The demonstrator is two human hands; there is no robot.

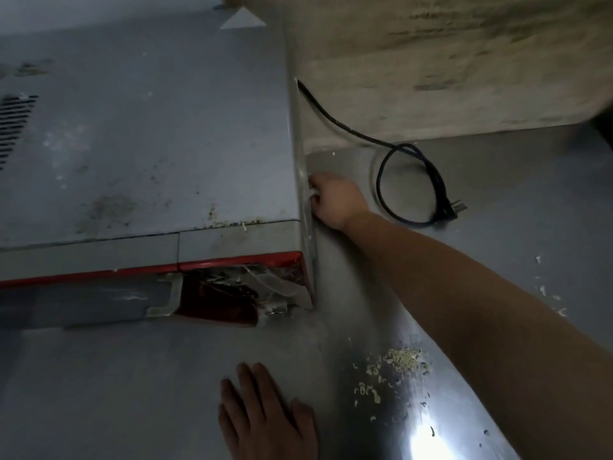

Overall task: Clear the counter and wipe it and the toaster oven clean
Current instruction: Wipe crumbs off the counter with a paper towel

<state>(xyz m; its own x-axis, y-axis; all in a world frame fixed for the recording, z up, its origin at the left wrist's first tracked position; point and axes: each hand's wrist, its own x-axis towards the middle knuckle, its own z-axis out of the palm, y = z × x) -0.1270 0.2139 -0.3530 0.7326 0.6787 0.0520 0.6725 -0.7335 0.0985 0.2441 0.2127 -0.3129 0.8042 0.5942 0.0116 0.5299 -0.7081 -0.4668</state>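
Toaster oven [142, 134]: right hand [335, 200] pinches white scrap; cord [411, 180] behind; left hand [265, 416] flat.

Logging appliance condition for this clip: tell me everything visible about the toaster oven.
The toaster oven is a grey metal box seen from above, sitting on the steel counter. Its top is stained and speckled, with vent slots at the left. A red trim strip runs along the front, where the right corner looks broken. A black power cord trails unplugged behind. The right hand presses something white against its right side.
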